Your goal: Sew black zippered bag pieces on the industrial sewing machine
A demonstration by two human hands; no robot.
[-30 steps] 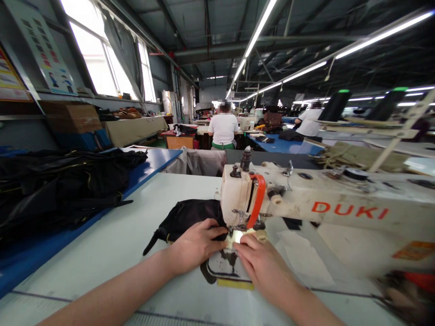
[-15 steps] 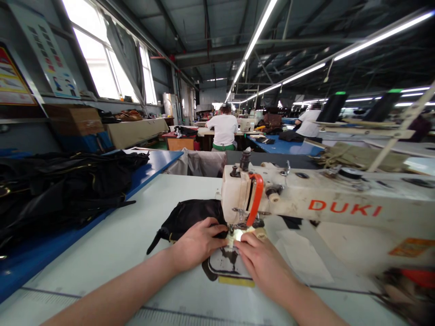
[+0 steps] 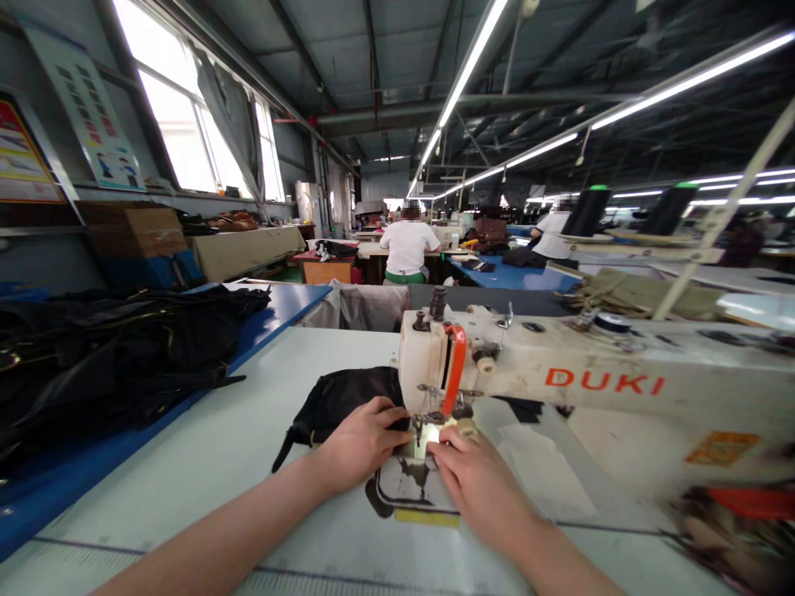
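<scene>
A black fabric piece [image 3: 351, 397], which looks like a small bag with a strap, lies left of the needle on the sewing machine [image 3: 428, 356]. My left hand [image 3: 363, 443] grips its near edge, fingertips beside the presser foot [image 3: 418, 430]. On the other side of the foot, my right hand [image 3: 481, 476] has its thumb and fingers drawn together low over the bed. What they pinch, if anything, is hidden. Lamplight falls on the metal needle plate [image 3: 416, 480] between both hands.
Black garments or bags [image 3: 124, 356] are heaped on a blue table [image 3: 298, 300] at left. White sheets [image 3: 546, 463] lie under the machine arm. Thread cones [image 3: 587, 213] stand at the back right. A person in a white shirt [image 3: 410, 248] sits ahead.
The view has shifted slightly, so the machine appears a little further left. Both hands stay beside the needle, and a little more of the lit gap between them shows.
</scene>
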